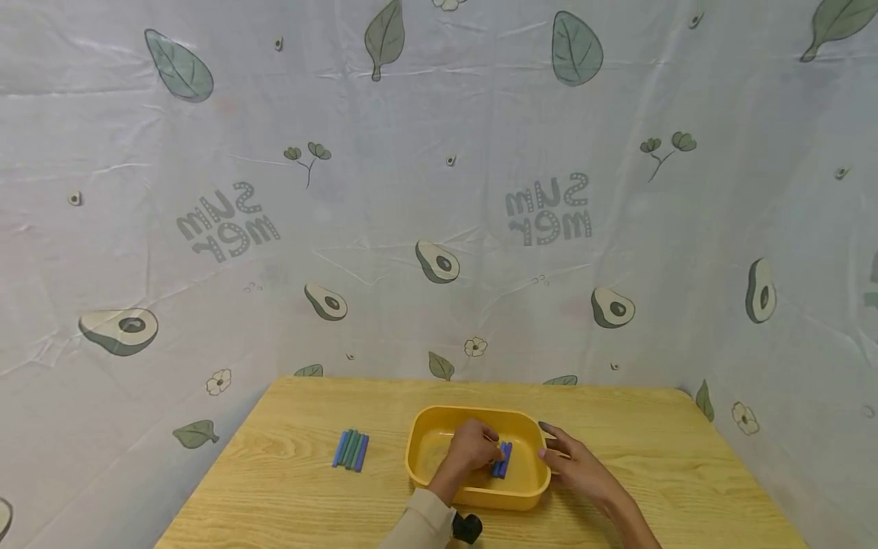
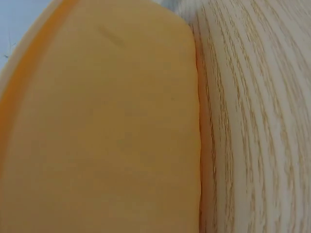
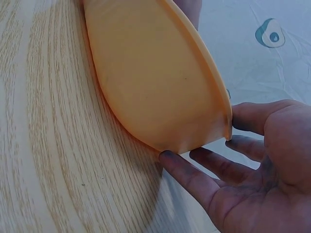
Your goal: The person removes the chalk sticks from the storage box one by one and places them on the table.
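A yellow plastic tray stands on the table, with several blue chalk-like sticks lying inside it. My left hand reaches in over the near wall, its curled fingertips pinching a blue stick at the left of that group. The left wrist view shows only the tray's outer wall, not the hand. My right hand is at the tray's right end. In the right wrist view its rather straight fingers touch the outer wall and lower edge, and the thumb rests by the rim. Dark smudges mark these fingertips.
A row of several blue, green and violet sticks lies left of the tray on the wooden table. Behind the table hangs a pale curtain printed with leaves and avocados. A black wrist strap is at the left cuff.
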Action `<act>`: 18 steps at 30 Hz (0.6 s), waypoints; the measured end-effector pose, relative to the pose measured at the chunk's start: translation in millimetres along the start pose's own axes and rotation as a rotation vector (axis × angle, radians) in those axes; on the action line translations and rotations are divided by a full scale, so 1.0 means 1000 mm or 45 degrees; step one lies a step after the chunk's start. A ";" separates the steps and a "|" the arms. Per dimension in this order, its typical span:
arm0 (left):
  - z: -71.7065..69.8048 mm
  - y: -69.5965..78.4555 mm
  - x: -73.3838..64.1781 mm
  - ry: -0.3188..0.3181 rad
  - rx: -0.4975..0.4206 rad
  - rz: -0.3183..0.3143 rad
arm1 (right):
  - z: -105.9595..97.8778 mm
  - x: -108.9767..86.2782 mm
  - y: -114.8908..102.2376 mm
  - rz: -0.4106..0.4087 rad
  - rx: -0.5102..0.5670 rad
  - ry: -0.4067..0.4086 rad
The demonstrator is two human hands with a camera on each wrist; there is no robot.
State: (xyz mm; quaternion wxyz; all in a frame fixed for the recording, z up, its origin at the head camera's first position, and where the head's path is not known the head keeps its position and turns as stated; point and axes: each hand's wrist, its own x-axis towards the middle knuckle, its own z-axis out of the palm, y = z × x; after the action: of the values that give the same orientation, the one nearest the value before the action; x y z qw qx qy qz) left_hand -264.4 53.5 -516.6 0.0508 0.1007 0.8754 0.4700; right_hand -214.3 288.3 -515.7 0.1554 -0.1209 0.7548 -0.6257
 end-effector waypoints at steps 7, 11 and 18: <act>0.003 0.004 0.004 0.002 0.134 -0.049 | 0.001 0.000 0.001 0.002 0.017 -0.002; 0.003 0.004 0.005 0.013 0.137 -0.063 | 0.000 0.001 0.001 -0.003 0.016 -0.003; 0.003 0.003 0.007 0.016 0.130 -0.060 | 0.000 0.001 0.003 0.005 0.011 0.004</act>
State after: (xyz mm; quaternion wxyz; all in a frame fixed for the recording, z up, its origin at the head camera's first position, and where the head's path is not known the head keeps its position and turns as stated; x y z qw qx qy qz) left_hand -269.9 59.0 -515.8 0.0510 0.0797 0.9007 0.4240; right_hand -215.2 288.8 -518.5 0.1558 -0.1178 0.7526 -0.6288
